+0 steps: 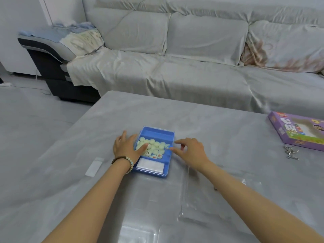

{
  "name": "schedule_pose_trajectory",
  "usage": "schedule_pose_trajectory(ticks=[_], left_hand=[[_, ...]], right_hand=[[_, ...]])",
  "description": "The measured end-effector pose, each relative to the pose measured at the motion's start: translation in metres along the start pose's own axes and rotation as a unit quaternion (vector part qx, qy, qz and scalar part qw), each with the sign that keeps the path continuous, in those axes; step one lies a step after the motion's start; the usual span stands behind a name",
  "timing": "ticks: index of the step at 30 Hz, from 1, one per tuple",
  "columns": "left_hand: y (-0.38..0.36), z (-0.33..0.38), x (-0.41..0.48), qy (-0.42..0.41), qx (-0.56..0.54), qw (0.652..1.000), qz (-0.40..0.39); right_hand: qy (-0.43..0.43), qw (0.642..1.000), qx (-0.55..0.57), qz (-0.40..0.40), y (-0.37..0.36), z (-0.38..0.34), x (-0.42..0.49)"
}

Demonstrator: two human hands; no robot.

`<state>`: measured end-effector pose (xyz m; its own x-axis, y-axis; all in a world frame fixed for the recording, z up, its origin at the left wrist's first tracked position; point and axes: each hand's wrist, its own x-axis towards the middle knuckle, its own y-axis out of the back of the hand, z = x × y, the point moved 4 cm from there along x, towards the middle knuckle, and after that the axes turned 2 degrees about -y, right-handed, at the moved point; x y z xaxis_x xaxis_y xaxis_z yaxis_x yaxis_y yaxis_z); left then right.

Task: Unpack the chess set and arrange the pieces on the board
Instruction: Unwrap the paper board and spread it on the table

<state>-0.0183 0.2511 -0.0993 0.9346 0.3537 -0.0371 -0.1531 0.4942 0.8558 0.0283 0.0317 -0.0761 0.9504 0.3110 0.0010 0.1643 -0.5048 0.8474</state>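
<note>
A blue plastic box (156, 132) stands open in the middle of the grey table. Its middle compartment holds several round cream chess pieces (156, 146), a few showing red or black characters. A folded white sheet (150, 166) lies in the near compartment. My left hand (125, 147) rests against the box's left wall, fingers spread, with the thumb lying over the pieces. My right hand (191, 151) is at the right wall, where the thumb and index fingertips touch the rim and the other fingers are loosely bent. Neither hand holds a piece.
A purple chess-set carton (294, 132) lies at the table's right edge with small metal rings (291, 152) beside it. A white slip (93, 166) lies left of the box. Clear plastic wrap (196, 199) and a clear lid (138, 232) lie near me. A covered sofa (175, 67) stands beyond the table.
</note>
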Motion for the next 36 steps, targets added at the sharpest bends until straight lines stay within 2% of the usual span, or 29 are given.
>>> schedule_pose_trajectory(ticks=[3, 5, 8, 10, 12, 16, 21, 30, 36], left_hand=[[-0.001, 0.03, -0.014, -0.062, -0.02, 0.997, 0.047], [-0.008, 0.064, -0.034, -0.136, -0.083, 0.985, 0.065], [-0.031, 0.118, -0.069, -0.252, -0.129, 0.959, 0.027], [-0.053, 0.15, -0.091, -0.319, -0.107, 0.941, -0.032], [-0.077, 0.171, -0.106, -0.346, -0.064, 0.931, -0.091], [-0.113, 0.187, -0.121, -0.323, 0.008, 0.929, -0.179], [-0.117, 0.184, -0.126, -0.323, 0.092, 0.925, -0.179], [-0.121, 0.194, -0.116, -0.333, 0.096, 0.92, -0.182], [-0.126, 0.197, -0.107, -0.308, 0.047, 0.92, -0.239]], right_hand=[[0.003, 0.985, 0.159, 0.07, 0.035, 0.028, -0.02], [0.0, 0.982, 0.162, 0.095, 0.063, 0.052, -0.041], [-0.004, 0.998, 0.041, 0.053, 0.096, 0.088, -0.075], [-0.018, 0.997, -0.065, 0.033, 0.11, 0.11, -0.095], [-0.032, 0.988, -0.148, 0.015, 0.112, 0.124, -0.109], [-0.04, 0.981, -0.19, -0.024, 0.099, 0.134, -0.116], [-0.045, 0.979, -0.198, -0.033, 0.084, 0.133, -0.113], [-0.062, 0.975, -0.2, -0.079, 0.076, 0.133, -0.123], [-0.07, 0.969, -0.193, -0.134, 0.074, 0.132, -0.12]])
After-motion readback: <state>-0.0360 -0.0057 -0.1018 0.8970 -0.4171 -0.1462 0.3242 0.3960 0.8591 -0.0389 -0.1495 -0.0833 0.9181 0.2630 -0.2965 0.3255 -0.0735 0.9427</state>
